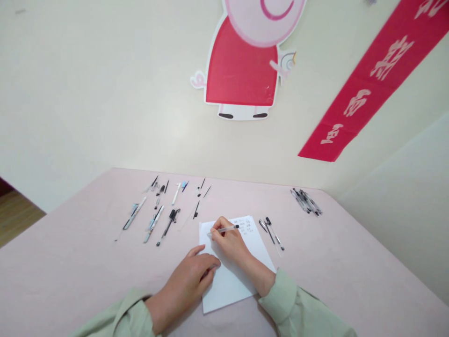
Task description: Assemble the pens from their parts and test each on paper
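Right hand (230,243) grip closed round clear-barrelled pen (229,228), on partly written paper (228,292); left hand (191,275) grip half-curled at paper's edge, can't tell if holding anything.

The writing (248,224) on the paper (224,292) is too small to read. The top edge cuts off the pink wall figure (242,70) and red banner (375,82).
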A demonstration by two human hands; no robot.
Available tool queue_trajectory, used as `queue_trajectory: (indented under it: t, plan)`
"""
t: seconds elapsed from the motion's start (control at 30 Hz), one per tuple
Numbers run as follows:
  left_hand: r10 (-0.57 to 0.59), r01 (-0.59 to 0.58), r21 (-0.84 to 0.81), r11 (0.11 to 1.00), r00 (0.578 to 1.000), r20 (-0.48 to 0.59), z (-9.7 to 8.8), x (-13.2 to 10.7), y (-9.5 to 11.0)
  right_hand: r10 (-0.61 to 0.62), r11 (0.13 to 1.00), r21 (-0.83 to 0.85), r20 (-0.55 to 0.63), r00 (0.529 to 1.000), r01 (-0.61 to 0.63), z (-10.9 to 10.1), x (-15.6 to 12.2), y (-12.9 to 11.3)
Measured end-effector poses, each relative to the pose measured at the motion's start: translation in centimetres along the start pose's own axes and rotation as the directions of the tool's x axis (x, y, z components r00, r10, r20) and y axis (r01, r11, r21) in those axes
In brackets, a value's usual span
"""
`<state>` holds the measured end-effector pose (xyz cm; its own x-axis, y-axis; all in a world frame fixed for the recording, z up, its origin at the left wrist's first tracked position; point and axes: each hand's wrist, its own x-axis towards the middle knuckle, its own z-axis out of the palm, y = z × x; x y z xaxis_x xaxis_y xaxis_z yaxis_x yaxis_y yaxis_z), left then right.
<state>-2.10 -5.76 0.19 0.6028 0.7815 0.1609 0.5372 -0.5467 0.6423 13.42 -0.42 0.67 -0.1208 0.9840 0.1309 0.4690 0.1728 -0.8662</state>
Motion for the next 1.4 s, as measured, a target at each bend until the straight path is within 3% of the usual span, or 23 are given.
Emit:
queue_trajectory:
  t: [0.53,1.4]
  plan:
    - [-0.024,0.024,0.009,1.0,0.999,0.046,-0.02,0.03,0.07,-0.011,1.0,-0.002,-0.009,1.0,0.011,0.08,0.03,0.18]
    - [0.005,-0.005,-0.012,1.0,1.0,-0.009,0.08,-0.03,-0.17,0.003,1.0,-0.016,-0.029,1.0,-0.004,-0.09,0.26,0.13]
